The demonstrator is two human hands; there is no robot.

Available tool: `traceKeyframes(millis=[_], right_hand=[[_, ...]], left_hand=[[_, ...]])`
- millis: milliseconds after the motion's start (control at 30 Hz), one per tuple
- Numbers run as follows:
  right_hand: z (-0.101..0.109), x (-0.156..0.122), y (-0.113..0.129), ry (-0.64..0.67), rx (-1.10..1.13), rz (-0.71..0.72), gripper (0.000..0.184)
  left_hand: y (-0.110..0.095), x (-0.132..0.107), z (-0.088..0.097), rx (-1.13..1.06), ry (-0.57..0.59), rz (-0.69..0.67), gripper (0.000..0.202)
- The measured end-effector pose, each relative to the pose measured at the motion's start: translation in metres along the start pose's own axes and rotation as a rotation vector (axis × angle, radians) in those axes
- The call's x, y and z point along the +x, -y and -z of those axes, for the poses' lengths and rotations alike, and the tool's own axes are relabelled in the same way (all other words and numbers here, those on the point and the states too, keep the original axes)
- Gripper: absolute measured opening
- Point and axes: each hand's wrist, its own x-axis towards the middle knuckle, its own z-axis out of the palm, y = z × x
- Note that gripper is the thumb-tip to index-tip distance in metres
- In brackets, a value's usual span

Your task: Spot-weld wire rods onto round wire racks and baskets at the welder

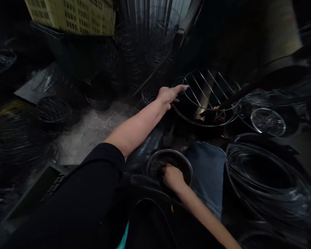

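My left hand reaches forward on a bare forearm from a black sleeve, its straight fingers lying across the rim of a round wire rack with parallel bars. My right hand dips into a steel bowl that rests over my denim-covered lap. Dark matter lines the bowl, and my fingers are hidden in it. A dark rod enters the rack from the upper right.
Large coils of dark wire fill the lower right. Several wire baskets sit on the concrete floor at the left. Tall stacks of wire frames and a yellow crate stand behind.
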Motion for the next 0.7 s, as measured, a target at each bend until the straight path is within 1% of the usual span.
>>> traceKeyframes(millis=[100, 167, 233, 333, 400, 467, 567, 633, 700], right_hand=[[0.006, -0.002, -0.011, -0.018, 0.011, -0.040, 0.033], [0.007, -0.004, -0.014, -0.033, 0.018, -0.058, 0.034], [0.003, -0.005, -0.010, -0.029, 0.026, -0.045, 0.033], [-0.004, -0.004, -0.003, -0.016, 0.043, -0.013, 0.029], [-0.005, -0.004, -0.005, -0.033, 0.058, -0.026, 0.032], [-0.001, -0.005, -0.012, -0.065, 0.075, -0.039, 0.034], [0.009, -0.013, -0.029, -0.122, 0.152, -0.023, 0.030], [0.014, -0.023, -0.043, -0.166, 0.238, -0.026, 0.028], [0.018, -0.038, -0.063, -0.240, 0.331, -0.050, 0.027]], left_hand=[[0.000, -0.015, 0.012, 0.092, 0.040, 0.086, 0.039], [0.000, -0.030, 0.022, 0.075, 0.033, 0.112, 0.039], [0.000, -0.043, 0.028, 0.055, 0.026, 0.130, 0.041], [0.001, -0.050, 0.030, 0.044, 0.023, 0.148, 0.041], [0.003, -0.049, 0.028, 0.043, 0.025, 0.142, 0.040], [0.005, -0.047, 0.026, 0.025, 0.029, 0.119, 0.040], [0.007, -0.047, 0.025, -0.017, 0.032, 0.090, 0.038], [0.007, -0.050, 0.025, -0.030, 0.026, 0.091, 0.037], [0.006, -0.053, 0.025, -0.036, 0.018, 0.093, 0.035]])
